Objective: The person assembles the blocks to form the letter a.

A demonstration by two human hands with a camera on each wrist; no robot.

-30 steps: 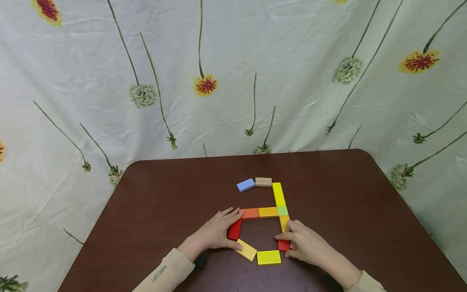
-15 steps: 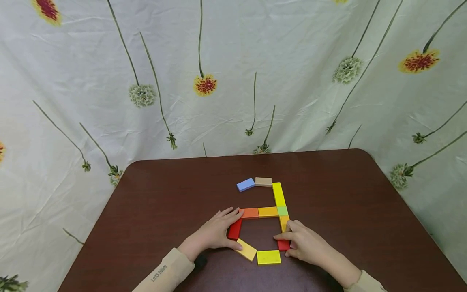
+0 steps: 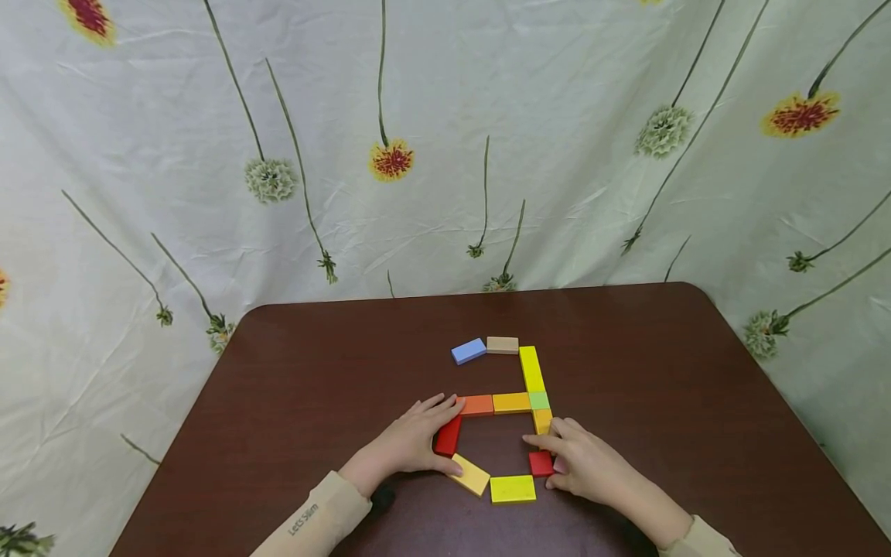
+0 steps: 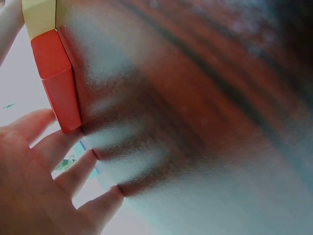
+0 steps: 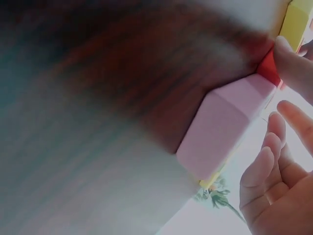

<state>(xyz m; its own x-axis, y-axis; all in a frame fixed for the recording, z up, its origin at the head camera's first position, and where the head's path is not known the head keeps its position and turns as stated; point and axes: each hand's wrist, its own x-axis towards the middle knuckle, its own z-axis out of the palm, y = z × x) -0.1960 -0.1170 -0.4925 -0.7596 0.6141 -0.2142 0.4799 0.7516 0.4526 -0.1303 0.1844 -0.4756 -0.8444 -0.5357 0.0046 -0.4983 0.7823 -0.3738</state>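
My left hand (image 3: 414, 441) spreads its fingers over the left side of an outline of flat coloured blocks. Its fingertips reach the orange-red block (image 3: 476, 405); its thumb rests on the pale yellow block (image 3: 471, 475). Between them lies a red block (image 3: 448, 436). On the right, my right hand (image 3: 588, 462) hovers with its index finger extended above a smaller red block (image 3: 541, 464), its thumb beside that block's near corner. The right wrist view shows a pink block (image 5: 220, 122) next to this red one, largely hidden by the hand in the head view.
A bright yellow block (image 3: 513, 489) lies at the front. Amber blocks (image 3: 511, 403), a green block (image 3: 539, 400), a long yellow block (image 3: 532, 369), a tan block (image 3: 503, 345) and a blue block (image 3: 469, 351) continue the outline on the dark table (image 3: 334, 363).
My right index finger has moved slightly away from the small red block, which now shows more fully with a gap behind it. My left hand has stayed in place.
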